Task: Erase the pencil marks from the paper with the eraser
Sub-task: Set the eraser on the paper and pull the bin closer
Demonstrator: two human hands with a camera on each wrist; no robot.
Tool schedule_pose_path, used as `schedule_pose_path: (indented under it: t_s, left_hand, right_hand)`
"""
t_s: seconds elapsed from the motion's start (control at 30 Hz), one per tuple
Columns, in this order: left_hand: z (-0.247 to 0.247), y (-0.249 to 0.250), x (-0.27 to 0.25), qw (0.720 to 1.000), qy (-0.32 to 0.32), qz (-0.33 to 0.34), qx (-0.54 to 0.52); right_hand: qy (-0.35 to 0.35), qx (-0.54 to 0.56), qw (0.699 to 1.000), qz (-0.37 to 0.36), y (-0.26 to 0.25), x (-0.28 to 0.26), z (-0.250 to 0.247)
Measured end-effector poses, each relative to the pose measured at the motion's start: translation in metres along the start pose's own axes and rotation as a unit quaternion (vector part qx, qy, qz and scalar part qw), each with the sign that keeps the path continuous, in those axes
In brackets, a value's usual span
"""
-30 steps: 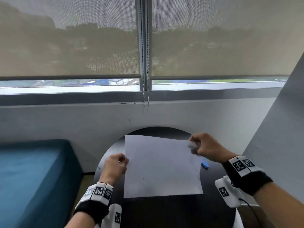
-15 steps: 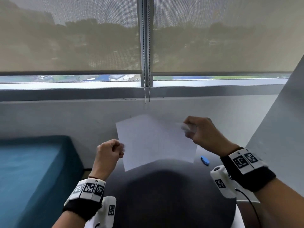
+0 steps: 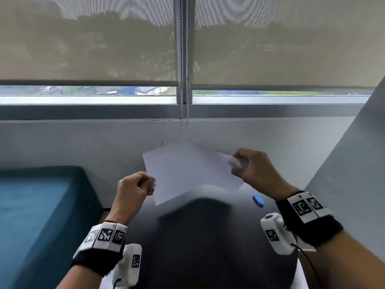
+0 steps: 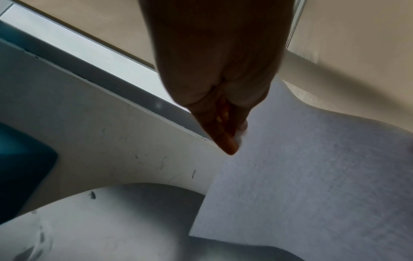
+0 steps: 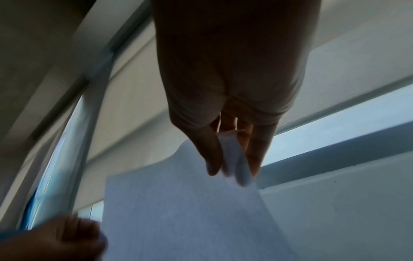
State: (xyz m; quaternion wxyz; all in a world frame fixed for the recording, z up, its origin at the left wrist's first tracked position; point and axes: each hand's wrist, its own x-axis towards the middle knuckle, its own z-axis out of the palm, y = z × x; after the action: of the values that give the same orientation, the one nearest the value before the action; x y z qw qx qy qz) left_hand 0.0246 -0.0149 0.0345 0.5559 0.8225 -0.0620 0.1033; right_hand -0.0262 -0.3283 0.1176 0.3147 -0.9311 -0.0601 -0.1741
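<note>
Both hands lift the paper (image 3: 191, 174) clear of the round black table (image 3: 208, 236), tilted toward the window. My left hand (image 3: 134, 187) pinches the sheet's left edge between thumb and curled fingers; my right hand (image 3: 253, 170) pinches the far right corner, which curls over between thumb and fingertips (image 5: 212, 159). Holding it by two opposite edges keeps the thin sheet taut; tilting it probably lets loose crumbs slide off, or lets light show any remaining marks. No pencil marks are legible on it in any view, though the wrist views are dim and blurred.

The blue eraser (image 3: 258, 200) lies untouched near the table's right edge, just below my right hand and apart from the paper; neither hand has it, so no rubbing is in hand now.

Surroundings: the table stands against a pale wall (image 3: 83, 147) under a window with lowered mesh blinds (image 3: 83, 49) and a bead chain (image 3: 184, 107); a teal cushioned seat (image 3: 37, 205) sits beside the table's left edge.
</note>
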Motion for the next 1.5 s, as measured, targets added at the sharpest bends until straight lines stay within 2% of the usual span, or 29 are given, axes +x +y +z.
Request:
schedule_pose_path:
  t_s: [0.07,0.2,0.4,0.47,0.53,0.6,0.7,0.93,1.03,1.2,1.33,1.5]
  left_hand:
    - [0.0,-0.001,0.004,1.0,-0.001,-0.002,0.005]
    - [0.004,-0.007,0.005,0.999,-0.018,-0.027,0.038]
    - [0.005,-0.005,0.033,0.996,0.0,-0.077,0.043]
    - [0.008,-0.006,0.049,0.992,-0.01,-0.113,0.052]
    - [0.012,-0.007,0.064,0.987,-0.027,-0.145,0.06]
    - [0.019,-0.007,0.076,0.981,-0.048,-0.164,0.087]
    - [0.029,-0.011,0.091,0.974,-0.065,-0.177,0.126]
    - [0.053,-0.033,0.119,0.958,-0.091,-0.197,0.188]
    - [0.062,-0.045,0.129,0.952,-0.095,-0.203,0.207]
    - [0.075,-0.059,0.143,0.94,-0.116,-0.194,0.254]
    - [0.079,-0.066,0.153,0.934,-0.117,-0.188,0.279]
    - [0.077,-0.075,0.162,0.933,-0.112,-0.194,0.283]
  right_hand:
    - [0.008,0.004,1.0,0.002,0.001,0.004,0.001]
    - [-0.055,-0.013,0.998,0.026,0.016,0.001,0.009]
    - [0.011,0.011,0.991,0.131,0.06,-0.007,-0.002]
    - [-0.031,-0.047,0.98,0.193,0.089,-0.013,-0.001]
    - [-0.118,-0.125,0.953,0.25,0.117,-0.02,0.004]
    - [-0.185,-0.182,0.926,0.272,0.137,-0.027,0.012]
    - [-0.214,-0.207,0.912,0.282,0.153,-0.033,0.027]
    - [-0.213,-0.219,0.912,0.274,0.153,-0.022,0.045]
    - [-0.188,-0.197,0.926,0.262,0.147,-0.003,0.049]
    - [-0.174,-0.161,0.951,0.2,0.122,0.053,0.075]
    - [-0.218,-0.175,0.938,0.205,0.114,0.085,0.106]
    - [-0.248,-0.216,0.922,0.205,0.116,0.094,0.13]
